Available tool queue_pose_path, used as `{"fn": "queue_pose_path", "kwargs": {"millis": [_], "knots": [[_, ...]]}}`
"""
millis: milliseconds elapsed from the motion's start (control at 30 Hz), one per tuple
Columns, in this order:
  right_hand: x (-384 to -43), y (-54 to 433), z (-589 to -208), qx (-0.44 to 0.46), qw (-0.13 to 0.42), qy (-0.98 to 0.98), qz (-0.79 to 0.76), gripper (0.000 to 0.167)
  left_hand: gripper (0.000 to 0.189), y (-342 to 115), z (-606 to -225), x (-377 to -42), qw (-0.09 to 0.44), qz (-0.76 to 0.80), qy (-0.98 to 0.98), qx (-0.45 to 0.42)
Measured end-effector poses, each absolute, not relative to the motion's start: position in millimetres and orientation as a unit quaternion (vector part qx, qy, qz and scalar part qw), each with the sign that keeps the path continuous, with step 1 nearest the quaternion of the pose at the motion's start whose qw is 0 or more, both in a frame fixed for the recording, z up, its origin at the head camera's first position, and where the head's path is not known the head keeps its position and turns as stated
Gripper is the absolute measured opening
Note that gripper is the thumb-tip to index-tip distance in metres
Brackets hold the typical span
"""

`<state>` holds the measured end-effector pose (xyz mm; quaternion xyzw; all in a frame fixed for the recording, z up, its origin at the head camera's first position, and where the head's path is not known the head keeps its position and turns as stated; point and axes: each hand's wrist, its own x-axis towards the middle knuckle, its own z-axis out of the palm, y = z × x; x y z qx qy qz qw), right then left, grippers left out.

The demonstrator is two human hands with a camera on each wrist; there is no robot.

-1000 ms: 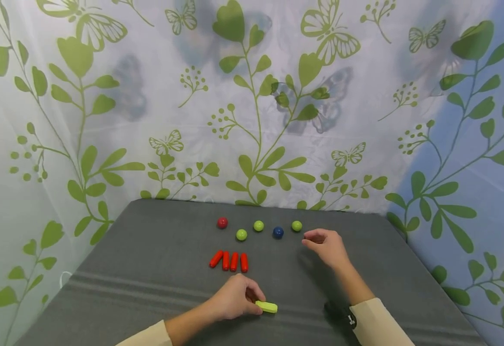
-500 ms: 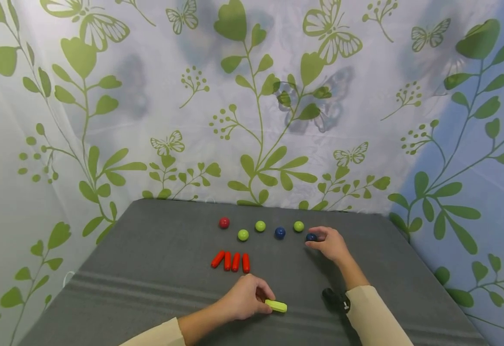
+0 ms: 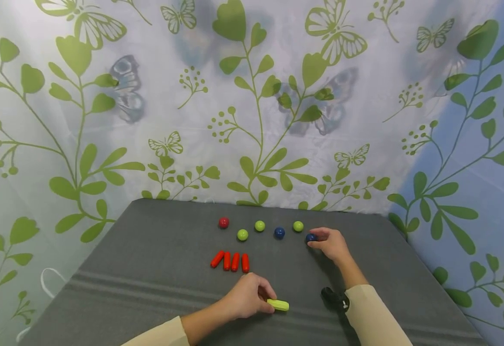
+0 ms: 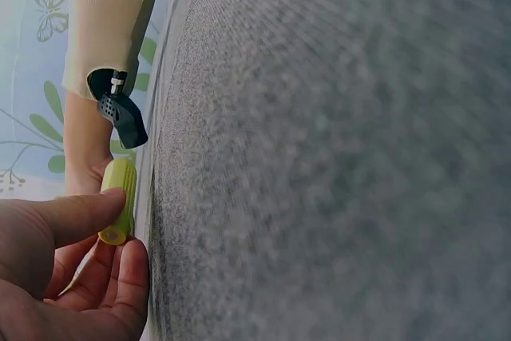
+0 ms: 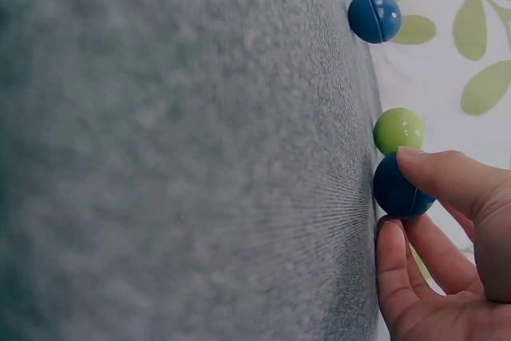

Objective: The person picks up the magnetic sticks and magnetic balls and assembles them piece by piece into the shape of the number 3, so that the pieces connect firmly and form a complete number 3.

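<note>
Two cream sleeves point(image 3: 377, 315) extend from the near side over a grey table point(image 3: 148, 254). Nearest, the left hand point(image 3: 248, 297) grips a yellow stick point(image 3: 280, 305) by one end, between thumb and fingers; the stick lies crosswise, free end to the right. Whether it touches the table cannot be told. A black device point(image 3: 332, 298) sits at the right cuff.

Farther in, left of centre, four red sticks point(image 3: 235, 262) lie in a row, the leftmost slanted, its far end close to its neighbour. Beyond and to the right, the right hand point(image 3: 331, 243) pinches a blue ball point(image 3: 310, 238) between thumb and fingertips, low at the table.

Towards the far edge, five more balls are noted, all apart. From left: red ball point(image 3: 223, 222); green ball point(image 3: 242, 235), set nearer; second green ball point(image 3: 259, 226); second blue ball point(image 3: 279, 233); third green ball point(image 3: 298, 226), just beyond the held one. Behind hangs a curtain point(image 3: 165, 110) printed with leaves and butterflies.
</note>
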<state>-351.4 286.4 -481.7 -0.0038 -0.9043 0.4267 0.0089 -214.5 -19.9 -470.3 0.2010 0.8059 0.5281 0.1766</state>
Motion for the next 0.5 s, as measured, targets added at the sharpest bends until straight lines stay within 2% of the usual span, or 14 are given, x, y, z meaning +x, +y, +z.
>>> {"fn": "queue_pose_path", "kwargs": {"millis": [233,500], "knots": [[-345,288,-483,-0.004,-0.002,-0.899,0.438,0.049,0.019,-17,-473,-217,0.177,0.534,0.804,0.191],[-321,283,-476,0.018,-0.045,-0.896,0.441,0.052,0.019,-16,-475,-219,0.181,0.552,0.792,0.187]]}}
